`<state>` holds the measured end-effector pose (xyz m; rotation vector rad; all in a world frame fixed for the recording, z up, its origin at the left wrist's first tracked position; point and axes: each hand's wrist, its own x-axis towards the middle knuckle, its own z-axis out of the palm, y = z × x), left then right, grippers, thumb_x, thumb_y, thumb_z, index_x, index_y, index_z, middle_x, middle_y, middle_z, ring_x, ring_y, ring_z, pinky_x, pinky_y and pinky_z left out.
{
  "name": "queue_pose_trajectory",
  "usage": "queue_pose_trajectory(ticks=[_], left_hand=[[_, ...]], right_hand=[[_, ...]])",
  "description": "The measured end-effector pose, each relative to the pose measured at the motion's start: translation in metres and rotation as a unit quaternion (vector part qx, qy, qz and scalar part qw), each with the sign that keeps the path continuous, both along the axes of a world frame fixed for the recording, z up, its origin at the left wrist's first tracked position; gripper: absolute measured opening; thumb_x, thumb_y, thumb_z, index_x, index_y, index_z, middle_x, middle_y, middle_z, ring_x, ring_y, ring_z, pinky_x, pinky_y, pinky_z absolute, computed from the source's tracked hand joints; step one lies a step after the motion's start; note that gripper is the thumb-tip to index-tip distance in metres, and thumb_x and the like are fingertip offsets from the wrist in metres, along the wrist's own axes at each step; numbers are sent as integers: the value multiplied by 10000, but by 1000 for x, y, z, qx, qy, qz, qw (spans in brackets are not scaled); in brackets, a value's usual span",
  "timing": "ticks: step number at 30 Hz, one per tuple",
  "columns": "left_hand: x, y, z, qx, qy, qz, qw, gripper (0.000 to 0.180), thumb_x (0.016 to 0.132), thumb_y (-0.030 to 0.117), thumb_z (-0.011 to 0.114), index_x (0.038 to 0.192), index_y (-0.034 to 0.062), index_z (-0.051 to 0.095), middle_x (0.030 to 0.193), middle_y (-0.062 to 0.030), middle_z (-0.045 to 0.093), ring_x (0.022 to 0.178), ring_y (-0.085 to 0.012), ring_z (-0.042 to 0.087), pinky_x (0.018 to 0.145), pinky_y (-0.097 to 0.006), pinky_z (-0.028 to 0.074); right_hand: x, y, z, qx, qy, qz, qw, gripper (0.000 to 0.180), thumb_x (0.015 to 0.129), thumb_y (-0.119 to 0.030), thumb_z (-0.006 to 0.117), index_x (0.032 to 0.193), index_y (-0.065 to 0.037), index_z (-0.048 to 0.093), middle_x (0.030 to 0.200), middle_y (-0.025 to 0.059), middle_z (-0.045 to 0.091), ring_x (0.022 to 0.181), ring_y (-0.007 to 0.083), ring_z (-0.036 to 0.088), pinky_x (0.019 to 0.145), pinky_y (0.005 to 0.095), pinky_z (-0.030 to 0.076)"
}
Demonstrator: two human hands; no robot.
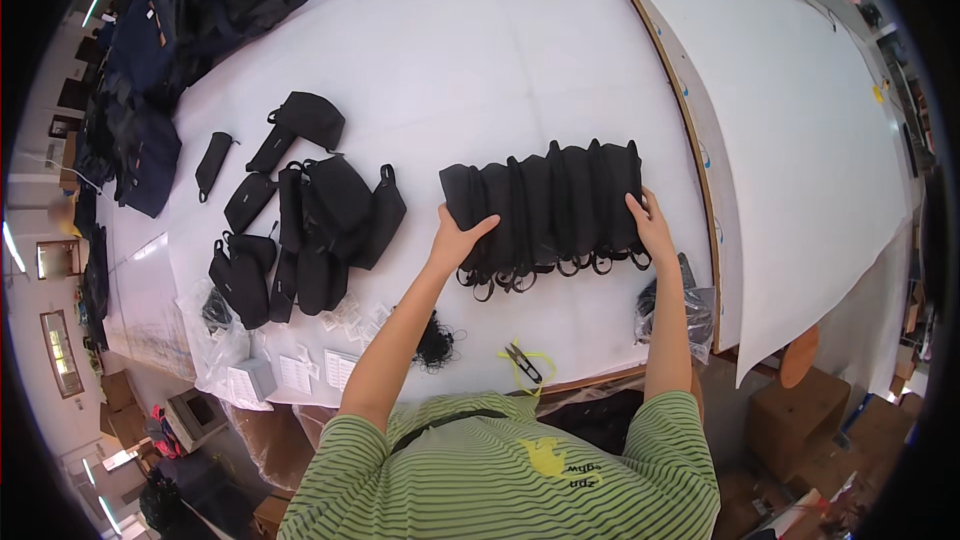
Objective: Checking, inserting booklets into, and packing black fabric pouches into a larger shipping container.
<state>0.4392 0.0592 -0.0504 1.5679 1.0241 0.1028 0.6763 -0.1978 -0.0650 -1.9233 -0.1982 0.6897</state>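
A row of several black fabric pouches [545, 202] lies on the white table, packed side by side with their looped straps toward me. At the row's left end my left hand [462, 238] grips the outermost pouch, its thumb over the front and the other fingers mostly hidden. My right hand [652, 227] presses against the right end, fingers bent around the edge. The row is squeezed between both hands. To the left, a loose pile of similar black pouches [335, 205] is heaped on the table, and one slim pouch [212, 165] sits apart from it.
Thread snips [524, 364] with a yellow cord lie at the near edge. Black threads [434, 344], white label stacks [252, 380] and clear plastic bags [683, 315] are close by. Dark fabric [225, 0] covers the far left. A raised white sheet [790, 120] borders the right.
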Motion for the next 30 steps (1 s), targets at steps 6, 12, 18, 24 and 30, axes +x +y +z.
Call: queue_pose_trajectory(ticks=[6, 12, 18, 24, 30], left_hand=[[8, -1, 9, 11, 17, 12, 1000, 936, 652, 407, 820, 1265, -100, 326, 1194, -221, 522, 1107, -282, 542, 931, -335, 446], [10, 9, 17, -179, -27, -69, 981, 729, 690, 357, 798, 1231, -39, 513, 1171, -145, 589, 1065, -219, 581, 926, -324, 455], [1, 1, 30, -211, -60, -92, 971, 728, 693, 350, 798, 1240, -35, 511, 1175, -131, 591, 1069, -213, 576, 933, -316, 444], [-44, 14, 58, -156, -97, -79, 980, 703, 692, 342, 800, 1224, -28, 527, 1162, -127, 600, 1061, -209, 577, 933, -319, 439], [-173, 54, 113, -98, -162, 12, 982, 701, 673, 300, 821, 1221, -22, 525, 1147, -106, 604, 1054, -195, 572, 931, -310, 433]], right_hand=[[-21, 11, 11, 46, 48, 10, 998, 755, 823, -444, 662, 1349, 21, 385, 1234, 177, 536, 1073, 217, 557, 908, 299, 435], [-36, 18, 39, 13, 185, 62, 981, 723, 789, -442, 699, 1269, 53, 479, 1189, 142, 576, 1069, 201, 561, 908, 302, 437], [-74, 27, 38, 84, 244, 51, 965, 706, 775, -337, 741, 1281, 58, 447, 1194, 133, 567, 1048, 200, 571, 904, 305, 452], [-109, 42, 77, 94, 189, 67, 975, 667, 779, -329, 733, 1243, 77, 478, 1156, 141, 584, 1033, 197, 574, 894, 299, 449], [-199, 108, 142, 88, 5, 161, 983, 581, 782, -305, 734, 1169, 79, 533, 1078, 137, 620, 980, 180, 586, 865, 282, 452]])
